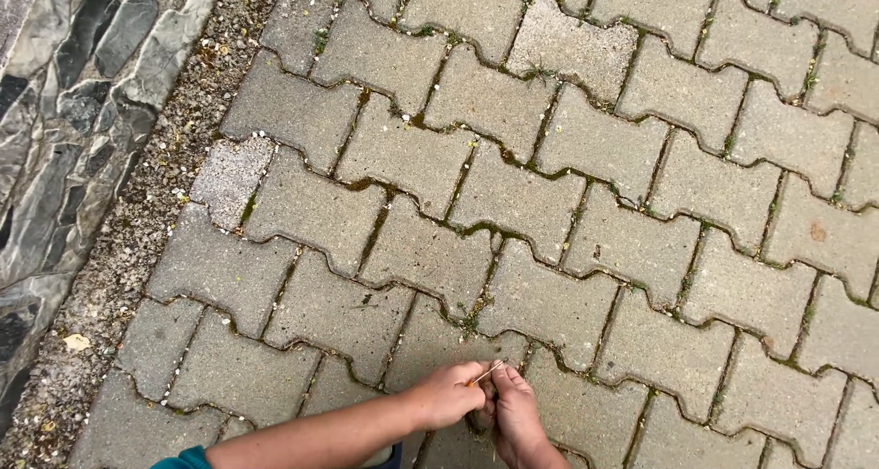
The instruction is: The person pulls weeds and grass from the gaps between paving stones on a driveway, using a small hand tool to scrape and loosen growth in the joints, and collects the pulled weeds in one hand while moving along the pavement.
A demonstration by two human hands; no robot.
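Observation:
My two hands meet low in the middle of the view, over a joint between grey interlocking paving stones (pixel 513 203). My left hand (pixel 447 396) reaches in from the lower left, its forearm ending in a teal sleeve (pixel 188 458). Its fingertips pinch a thin pale stalk (pixel 486 373) that points up and to the right. My right hand (pixel 515 416) comes up from the bottom edge with its fingers curled and pressed against the left hand, right beside the stalk. What those curled fingers hold is hidden. A small green weed (pixel 472 321) grows in the joint just above both hands.
Moss and small weeds line many joints between the pavers. A gravel strip (pixel 137 222) runs down the left side, with a dry leaf (pixel 76 342) on it. Beyond it lies a border of dark irregular flat stones (pixel 55 112).

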